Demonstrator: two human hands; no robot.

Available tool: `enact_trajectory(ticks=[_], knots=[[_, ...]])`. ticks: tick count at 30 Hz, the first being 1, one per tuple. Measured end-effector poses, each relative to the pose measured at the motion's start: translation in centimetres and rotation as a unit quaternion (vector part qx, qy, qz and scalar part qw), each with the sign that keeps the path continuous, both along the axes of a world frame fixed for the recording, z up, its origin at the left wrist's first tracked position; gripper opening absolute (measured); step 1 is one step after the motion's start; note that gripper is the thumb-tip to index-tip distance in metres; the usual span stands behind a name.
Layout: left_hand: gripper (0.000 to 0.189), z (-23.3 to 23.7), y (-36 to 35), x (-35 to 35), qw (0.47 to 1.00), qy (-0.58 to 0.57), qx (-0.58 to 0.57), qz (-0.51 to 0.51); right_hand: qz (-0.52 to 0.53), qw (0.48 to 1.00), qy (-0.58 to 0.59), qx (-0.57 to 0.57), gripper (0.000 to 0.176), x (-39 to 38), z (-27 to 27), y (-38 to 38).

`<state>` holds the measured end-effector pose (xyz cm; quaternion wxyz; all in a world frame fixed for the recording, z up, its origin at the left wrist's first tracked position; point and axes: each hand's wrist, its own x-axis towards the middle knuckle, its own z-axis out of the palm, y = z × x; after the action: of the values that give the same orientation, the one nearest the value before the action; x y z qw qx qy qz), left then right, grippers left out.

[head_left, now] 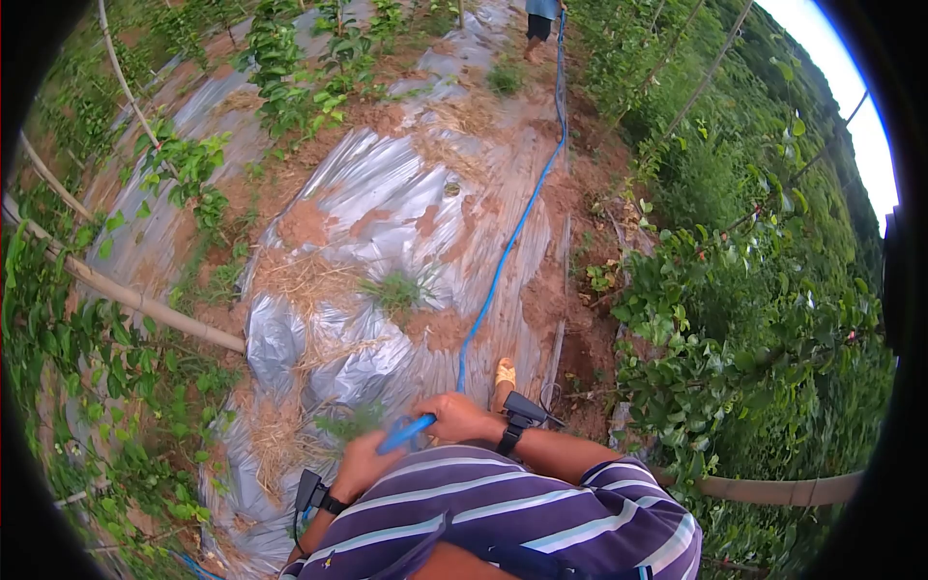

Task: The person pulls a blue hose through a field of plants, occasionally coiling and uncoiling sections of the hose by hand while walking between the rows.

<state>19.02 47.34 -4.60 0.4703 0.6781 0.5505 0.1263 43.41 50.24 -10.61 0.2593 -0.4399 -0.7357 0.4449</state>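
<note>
A long blue hose [506, 253] runs back from the far end of the path to my body. My right hand [458, 418] is closed around it in front of my waist. Between the two hands a short stretch of hose shows, slanting down to the left. My left hand [362, 464] is closed on that stretch, close against my striped shirt; its fingertips are partly blurred. Dark straps with small devices sit on both wrists.
Silver plastic sheeting [372, 193], with soil and straw on it, covers the path. Leafy plants [715, 358] line the right. A pole [145, 302] slants in from the left. Up ahead a person [538, 27] stands beside the hose. My sandalled foot [505, 375] is on the path.
</note>
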Motion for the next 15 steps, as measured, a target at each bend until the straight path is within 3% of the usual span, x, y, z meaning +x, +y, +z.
enact_trajectory(ticks=[7, 9, 13, 15], knots=[[0.033, 1.0, 0.4, 0.4, 0.998, -0.030, -0.028, 0.050, 0.052, 0.991, -0.021, 0.119, 0.008, 0.1, 9.8, 4.2], [0.033, 1.2, 0.6, 0.8, 0.993, -0.087, -0.028, 0.080, 0.085, 0.977, -0.023, 0.193, 0.006, 0.5, 13.6, 5.1], [0.024, 0.7, 1.1, 0.8, 0.986, -0.144, 0.005, 0.085, 0.069, 0.969, -0.008, 0.237, 0.008, 2.0, 20.0, 6.5], [0.020, -1.8, 1.4, 0.1, 0.982, -0.160, -0.009, 0.096, 0.026, 0.966, 0.032, 0.256, 0.013, 3.3, 23.0, 7.4]])
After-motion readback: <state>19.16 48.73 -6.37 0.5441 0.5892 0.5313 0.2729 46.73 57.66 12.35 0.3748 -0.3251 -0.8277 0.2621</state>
